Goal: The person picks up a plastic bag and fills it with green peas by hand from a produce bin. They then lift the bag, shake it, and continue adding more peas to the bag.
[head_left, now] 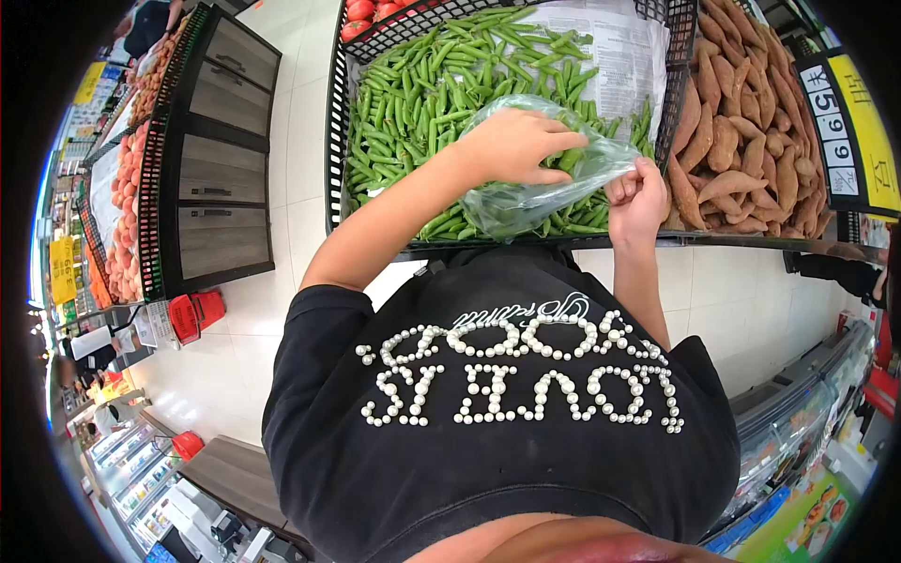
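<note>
My left hand (526,145) reaches across a clear plastic bag (526,208), its fingers stretched to the right and thumb apart, nothing visible in its grasp. The fingers of my right hand (638,199) are closed on the bag's gathered right edge. The thin bag looks loose and crumpled; whether anything lies inside is hard to tell. Under and around it, green pea pods (413,113) fill a black crate (335,141) lined with newspaper (624,61).
Sweet potatoes (727,141) are heaped right of the crate, by a price sign (849,131). Tomatoes (359,9) lie behind. Across the aisle at left stands a wooden cabinet (225,164) with produce. A red basket (197,316) sits at lower left.
</note>
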The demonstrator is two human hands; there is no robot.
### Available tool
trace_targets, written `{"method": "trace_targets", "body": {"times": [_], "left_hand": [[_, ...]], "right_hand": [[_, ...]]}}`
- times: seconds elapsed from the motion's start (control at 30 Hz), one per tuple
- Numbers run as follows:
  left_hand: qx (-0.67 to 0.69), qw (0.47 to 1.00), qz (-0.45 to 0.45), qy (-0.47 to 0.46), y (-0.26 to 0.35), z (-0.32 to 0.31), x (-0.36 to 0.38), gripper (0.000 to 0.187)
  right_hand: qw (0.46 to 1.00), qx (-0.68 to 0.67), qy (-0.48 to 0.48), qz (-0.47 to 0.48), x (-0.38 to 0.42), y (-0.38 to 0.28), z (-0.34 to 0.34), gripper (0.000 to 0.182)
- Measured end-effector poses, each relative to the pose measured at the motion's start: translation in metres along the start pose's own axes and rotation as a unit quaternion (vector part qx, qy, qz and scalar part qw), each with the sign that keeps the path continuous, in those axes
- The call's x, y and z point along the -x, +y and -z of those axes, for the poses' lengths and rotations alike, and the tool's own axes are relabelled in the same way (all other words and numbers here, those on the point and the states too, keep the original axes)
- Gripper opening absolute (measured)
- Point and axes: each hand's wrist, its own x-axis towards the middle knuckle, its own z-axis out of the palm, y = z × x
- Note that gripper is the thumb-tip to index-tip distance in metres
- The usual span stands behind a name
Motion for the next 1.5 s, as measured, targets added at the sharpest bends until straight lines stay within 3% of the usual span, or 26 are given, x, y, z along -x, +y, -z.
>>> {"method": "trace_targets", "body": {"times": [0.13, 0.2, 0.23, 0.33, 0.43, 0.53, 0.63, 0.73, 0.87, 0.9, 1.03, 1.17, 1.27, 1.3, 1.33, 1.4, 1.5], "left_hand": [[-0.027, 0.995, 0.020, -0.091, 0.001, 0.014, -0.003, 0.049], [-0.027, 0.994, 0.015, -0.100, 0.000, 0.013, -0.004, 0.049], [-0.026, 0.995, 0.008, -0.094, -0.001, 0.013, -0.004, 0.048], [-0.014, 0.997, -0.047, -0.052, -0.004, 0.007, -0.003, 0.045], [0.015, 0.996, -0.090, 0.004, -0.004, -0.001, 0.000, 0.040], [0.038, 0.994, -0.091, 0.035, -0.006, -0.004, 0.005, 0.036], [0.048, 0.993, -0.098, 0.049, -0.011, -0.003, 0.006, 0.032], [0.050, 0.996, -0.078, -0.013, -0.003, 0.000, 0.001, 0.032], [-0.009, 0.989, 0.039, -0.145, 0.004, 0.007, -0.033, 0.038], [-0.015, 0.997, 0.013, -0.069, -0.009, -0.004, -0.041, 0.043], [-0.077, 0.994, 0.074, -0.034, -0.032, -0.009, -0.057, 0.048], [-0.090, 0.991, 0.094, -0.012, -0.039, 0.015, -0.040, 0.051], [-0.107, 0.993, 0.051, 0.003, -0.042, 0.031, -0.024, 0.050], [-0.115, 0.991, 0.057, -0.023, -0.037, 0.039, -0.019, 0.049], [-0.121, 0.991, 0.047, -0.024, -0.036, 0.041, -0.011, 0.048], [-0.132, 0.991, 0.021, -0.028, -0.037, 0.041, 0.004, 0.047], [-0.098, 0.992, -0.018, 0.078, -0.027, 0.036, 0.027, 0.026]], "right_hand": [[0.999, 0.048, -0.023, 0.009, -0.008, 0.011, 0.020, 0.013], [0.974, 0.181, 0.037, 0.133, 0.001, 0.014, -0.003, 0.011], [0.948, 0.245, 0.068, 0.194, 0.004, 0.012, -0.012, 0.015], [0.809, 0.494, -0.019, 0.317, 0.007, 0.000, -0.015, 0.033], [0.711, 0.643, -0.085, 0.273, -0.001, -0.013, -0.014, 0.033], [0.684, 0.706, -0.129, 0.133, -0.019, -0.018, 0.001, 0.029], [0.695, 0.681, -0.021, 0.228, -0.020, -0.018, -0.009, 0.031], [0.777, 0.562, 0.076, 0.272, -0.028, -0.024, -0.019, 0.031], [0.842, 0.387, -0.049, 0.372, -0.023, -0.010, -0.037, 0.023], [0.834, 0.418, -0.061, 0.355, -0.018, -0.010, -0.042, 0.022], [0.879, 0.405, -0.046, 0.248, -0.023, -0.021, -0.043, 0.022], [0.799, 0.528, -0.003, 0.290, -0.009, -0.040, -0.036, 0.021], [0.654, 0.566, -0.031, 0.501, 0.005, -0.026, -0.035, 0.016], [0.685, 0.539, -0.087, 0.482, 0.016, -0.018, -0.038, 0.016], [0.684, 0.532, -0.164, 0.472, 0.029, -0.012, -0.044, 0.017], [0.626, 0.534, -0.286, 0.490, 0.037, 0.007, -0.048, 0.020], [0.611, 0.613, -0.273, 0.419, 0.044, 0.022, -0.053, 0.028]]}}
